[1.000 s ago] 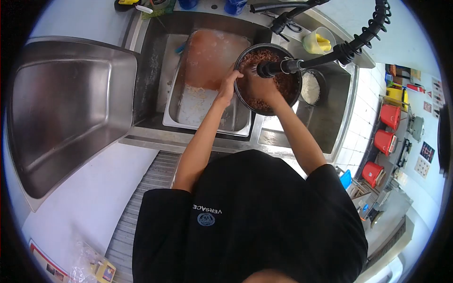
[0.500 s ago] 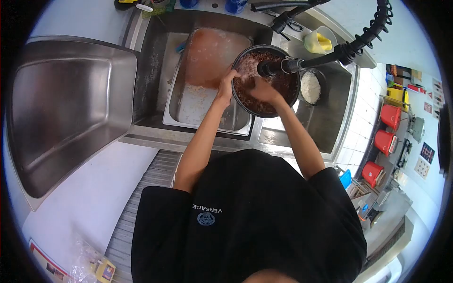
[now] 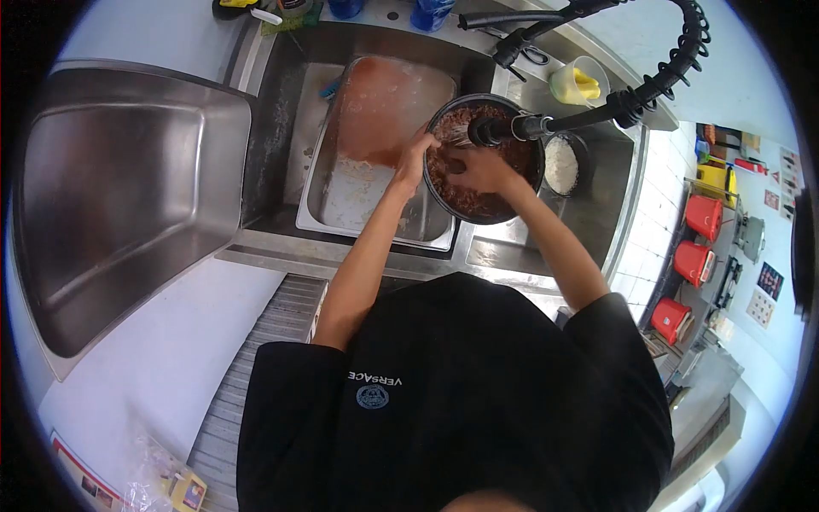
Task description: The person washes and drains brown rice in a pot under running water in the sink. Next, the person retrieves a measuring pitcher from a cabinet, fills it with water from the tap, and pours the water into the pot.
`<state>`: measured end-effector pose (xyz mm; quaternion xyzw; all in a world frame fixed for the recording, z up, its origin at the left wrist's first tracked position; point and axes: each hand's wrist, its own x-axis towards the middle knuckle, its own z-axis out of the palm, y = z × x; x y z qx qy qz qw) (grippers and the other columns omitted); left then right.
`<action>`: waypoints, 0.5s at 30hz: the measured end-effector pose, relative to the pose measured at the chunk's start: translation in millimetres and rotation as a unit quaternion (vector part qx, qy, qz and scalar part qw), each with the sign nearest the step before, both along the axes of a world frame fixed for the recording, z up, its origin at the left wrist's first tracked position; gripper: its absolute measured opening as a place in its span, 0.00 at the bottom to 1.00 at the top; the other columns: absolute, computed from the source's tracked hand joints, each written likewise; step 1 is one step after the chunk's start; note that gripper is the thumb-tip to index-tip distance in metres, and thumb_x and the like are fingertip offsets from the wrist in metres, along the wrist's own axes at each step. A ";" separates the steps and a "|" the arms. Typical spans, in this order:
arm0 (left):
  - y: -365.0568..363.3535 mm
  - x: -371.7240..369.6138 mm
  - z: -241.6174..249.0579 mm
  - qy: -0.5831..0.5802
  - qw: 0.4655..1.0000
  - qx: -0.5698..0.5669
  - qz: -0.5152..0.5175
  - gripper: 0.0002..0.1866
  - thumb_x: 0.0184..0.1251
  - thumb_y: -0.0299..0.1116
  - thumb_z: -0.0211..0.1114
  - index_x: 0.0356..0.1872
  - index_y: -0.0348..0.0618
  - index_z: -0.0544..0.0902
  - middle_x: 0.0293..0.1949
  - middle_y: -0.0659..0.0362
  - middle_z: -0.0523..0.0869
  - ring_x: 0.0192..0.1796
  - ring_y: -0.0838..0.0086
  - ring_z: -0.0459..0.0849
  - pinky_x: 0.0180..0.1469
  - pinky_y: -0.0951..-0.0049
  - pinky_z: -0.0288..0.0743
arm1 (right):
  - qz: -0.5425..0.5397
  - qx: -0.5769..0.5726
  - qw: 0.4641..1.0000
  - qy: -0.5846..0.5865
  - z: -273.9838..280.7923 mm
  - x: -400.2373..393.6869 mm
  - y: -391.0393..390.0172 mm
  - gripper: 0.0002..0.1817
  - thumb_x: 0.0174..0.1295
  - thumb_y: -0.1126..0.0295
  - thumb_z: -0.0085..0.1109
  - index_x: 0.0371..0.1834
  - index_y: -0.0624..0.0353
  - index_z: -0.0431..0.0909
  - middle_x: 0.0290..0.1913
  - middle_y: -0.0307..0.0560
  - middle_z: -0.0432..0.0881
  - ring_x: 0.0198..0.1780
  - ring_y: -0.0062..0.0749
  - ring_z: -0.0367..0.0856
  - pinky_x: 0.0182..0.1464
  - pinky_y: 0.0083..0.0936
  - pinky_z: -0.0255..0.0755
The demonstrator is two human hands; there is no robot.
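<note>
1. A steel double sink (image 3: 277, 128) has a round black pot (image 3: 478, 221) over its divider, beneath a spray faucet (image 3: 533, 127).
2. The pot, rigid and probably heavy and slippery, is best held by opposite rims.
3. Left hand (image 3: 412, 166) grips its rim; right hand (image 3: 485, 173) dips inside, fingers loosely curled, pinching unclear.
4. Wet reddish-brown grains (image 3: 465, 200) look loose.

Pot (image 3: 465, 216) under spray nozzle (image 3: 492, 131), between tray (image 3: 375, 232) in left sink (image 3: 275, 158) and bowl (image 3: 584, 171) in right sink (image 3: 611, 175).

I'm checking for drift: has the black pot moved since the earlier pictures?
Yes, slightly: the black pot is now nearer the sink's front rim.
</note>
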<state>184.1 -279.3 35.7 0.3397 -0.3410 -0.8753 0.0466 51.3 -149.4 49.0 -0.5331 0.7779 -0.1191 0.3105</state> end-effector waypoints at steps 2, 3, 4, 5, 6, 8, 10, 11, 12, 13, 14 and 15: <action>0.9 -0.9 9.5 0.001 0.999 -0.040 -0.011 0.26 0.56 0.38 0.54 0.57 0.42 0.76 0.52 0.59 0.78 0.57 0.70 0.71 0.63 0.71 0.59 | 0.005 -0.020 0.993 0.118 -5.3 -22.5 -1.4 0.29 0.53 0.56 0.63 0.60 0.51 0.73 0.59 0.60 0.75 0.61 0.58 0.73 0.66 0.48 0.61; 2.7 -2.0 12.9 0.002 0.997 -0.079 -0.025 0.26 0.56 0.38 0.54 0.58 0.42 0.76 0.52 0.59 0.78 0.57 0.70 0.71 0.64 0.71 0.59 | -0.059 -0.022 0.981 0.184 -1.1 -11.1 -9.8 0.31 0.51 0.58 0.64 0.62 0.51 0.72 0.59 0.59 0.75 0.62 0.57 0.72 0.66 0.52 0.59; 3.3 -4.5 12.0 0.002 0.997 -0.078 -0.024 0.26 0.56 0.38 0.54 0.58 0.42 0.76 0.52 0.59 0.78 0.57 0.70 0.71 0.64 0.71 0.59 | -0.059 -0.021 0.981 0.185 -6.6 0.0 -11.6 0.31 0.51 0.58 0.64 0.62 0.51 0.72 0.59 0.59 0.75 0.62 0.57 0.72 0.66 0.52 0.59; 2.7 -6.7 11.2 0.005 0.996 -0.090 -0.023 0.27 0.56 0.39 0.54 0.58 0.42 0.76 0.52 0.58 0.78 0.58 0.70 0.71 0.64 0.70 0.59 | -0.047 -0.074 0.972 0.216 -14.8 12.6 -11.0 0.32 0.51 0.58 0.64 0.63 0.50 0.72 0.59 0.58 0.75 0.61 0.56 0.72 0.65 0.54 0.59; 1.0 -8.1 10.7 0.007 0.994 -0.105 -0.023 0.27 0.56 0.39 0.54 0.58 0.42 0.76 0.52 0.58 0.78 0.59 0.69 0.71 0.64 0.70 0.59 | -0.037 -0.128 0.960 0.247 -15.0 22.2 -9.8 0.34 0.50 0.58 0.65 0.64 0.49 0.72 0.58 0.56 0.75 0.61 0.55 0.72 0.65 0.55 0.59; -3.5 -5.1 9.5 0.014 0.997 -0.072 -0.030 0.27 0.56 0.39 0.54 0.59 0.42 0.75 0.51 0.58 0.78 0.58 0.69 0.71 0.64 0.70 0.59 | -0.023 0.044 0.994 0.098 -0.3 8.0 7.3 0.33 0.51 0.58 0.65 0.63 0.47 0.72 0.61 0.56 0.74 0.62 0.57 0.71 0.65 0.53 0.59; -0.5 -3.0 5.1 0.019 0.999 -0.036 -0.032 0.27 0.56 0.39 0.54 0.59 0.41 0.75 0.51 0.58 0.78 0.58 0.69 0.71 0.64 0.71 0.58 | -0.010 0.024 0.999 0.030 -9.9 -14.8 10.3 0.28 0.52 0.60 0.64 0.59 0.50 0.74 0.58 0.61 0.76 0.62 0.59 0.71 0.62 0.55 0.62; 2.4 -4.4 1.5 0.008 0.997 -0.060 -0.039 0.27 0.56 0.38 0.54 0.59 0.41 0.75 0.50 0.58 0.78 0.57 0.69 0.72 0.64 0.71 0.59 | -0.037 0.037 0.999 -0.004 -17.8 -19.9 5.0 0.27 0.52 0.60 0.64 0.58 0.51 0.75 0.57 0.63 0.76 0.62 0.60 0.71 0.62 0.54 0.63; 4.9 -7.2 -0.7 -0.001 0.995 -0.083 -0.046 0.27 0.56 0.38 0.53 0.59 0.41 0.75 0.50 0.59 0.78 0.57 0.70 0.72 0.64 0.71 0.59 | -0.064 0.049 0.996 -0.036 -26.2 -25.3 -0.2 0.26 0.52 0.60 0.64 0.56 0.52 0.76 0.56 0.66 0.77 0.62 0.60 0.70 0.62 0.54 0.63; 5.2 -8.6 4.9 -0.001 0.995 -0.083 -0.046 0.27 0.56 0.38 0.53 0.59 0.41 0.75 0.50 0.59 0.78 0.57 0.70 0.72 0.64 0.71 0.59 | -0.044 -0.074 0.992 0.095 -26.4 -5.7 -6.0 0.26 0.51 0.58 0.66 0.54 0.54 0.78 0.53 0.64 0.79 0.59 0.58 0.74 0.61 0.50 0.66; 3.7 -7.8 10.0 -0.003 0.996 -0.076 -0.036 0.27 0.56 0.38 0.54 0.59 0.41 0.75 0.50 0.58 0.78 0.57 0.70 0.72 0.64 0.71 0.59 | -0.024 -0.196 0.955 0.221 -24.2 9.8 -9.9 0.26 0.50 0.57 0.67 0.52 0.55 0.80 0.51 0.63 0.80 0.56 0.57 0.77 0.60 0.46 0.68; 3.9 -6.2 13.5 -0.005 0.997 -0.067 -0.028 0.28 0.56 0.38 0.55 0.60 0.40 0.74 0.50 0.58 0.78 0.57 0.70 0.72 0.63 0.72 0.59 | 0.000 -0.135 0.985 0.106 -27.0 11.2 -0.1 0.26 0.51 0.55 0.67 0.52 0.56 0.79 0.47 0.61 0.82 0.52 0.55 0.79 0.55 0.44 0.73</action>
